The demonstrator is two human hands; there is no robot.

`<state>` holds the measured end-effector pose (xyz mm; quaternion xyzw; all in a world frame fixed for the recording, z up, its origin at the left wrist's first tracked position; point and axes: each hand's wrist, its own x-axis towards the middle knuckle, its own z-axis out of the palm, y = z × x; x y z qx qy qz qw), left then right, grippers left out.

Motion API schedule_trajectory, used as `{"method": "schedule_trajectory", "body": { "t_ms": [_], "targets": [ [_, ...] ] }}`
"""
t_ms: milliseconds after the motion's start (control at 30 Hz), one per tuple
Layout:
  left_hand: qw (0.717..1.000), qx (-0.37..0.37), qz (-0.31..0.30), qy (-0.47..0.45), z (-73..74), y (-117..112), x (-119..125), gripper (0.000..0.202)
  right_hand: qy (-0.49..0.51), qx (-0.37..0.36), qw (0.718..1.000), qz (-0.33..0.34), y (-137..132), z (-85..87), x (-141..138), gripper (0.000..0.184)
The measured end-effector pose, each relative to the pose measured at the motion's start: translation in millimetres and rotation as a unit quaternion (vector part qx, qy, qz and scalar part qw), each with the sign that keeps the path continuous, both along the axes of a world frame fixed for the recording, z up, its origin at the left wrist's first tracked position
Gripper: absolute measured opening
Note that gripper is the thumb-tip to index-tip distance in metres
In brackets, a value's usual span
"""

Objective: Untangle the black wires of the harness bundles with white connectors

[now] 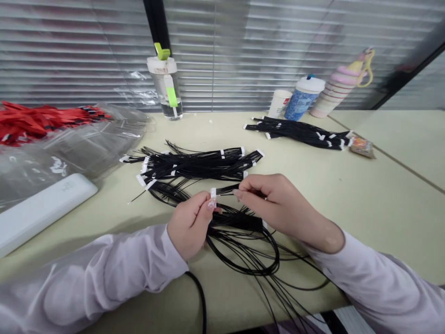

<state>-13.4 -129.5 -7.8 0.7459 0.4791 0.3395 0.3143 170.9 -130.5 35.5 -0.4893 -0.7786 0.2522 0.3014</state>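
My left hand (pixel 192 222) pinches a small white connector (pixel 213 192) between thumb and fingers near the middle of the table. Thin black wires run from the connector's right side to my right hand (pixel 274 199), whose thumb and forefinger are closed on a wire just beside it. Under both hands lies a loose coil of black cable (pixel 239 266), its thin ends fanning toward the table's front edge. Just beyond my hands rests a bundle of black wires with white connectors (pixel 194 164). My fingers partly hide the connector and the wire tip.
A white oblong case (pixel 45 211) and clear plastic bags (pixel 114 144) with red wire bundles (pixel 41 120) occupy the left. Another black wire bundle (pixel 299 132) lies back right by a small packet (pixel 362 146). A water bottle (pixel 167 90), cups (pixel 302 97) and a pink bottle (pixel 339 88) line the back.
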Motion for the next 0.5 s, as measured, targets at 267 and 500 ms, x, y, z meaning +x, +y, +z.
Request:
{"method": "schedule_trajectory", "body": {
  "t_ms": [267, 500],
  "targets": [
    [1.0, -0.01, -0.018, -0.003, 2.9, -1, 1, 0.03, -0.023, -0.002, 1.0, 0.013, 1, -1.1, -2, 0.018],
    [0.999, -0.009, -0.034, 0.001, 4.1, -1, 1, 0.03, -0.029, 0.042, 0.999, 0.013, -3, -10.4, -13, 0.02]
  ]
}}
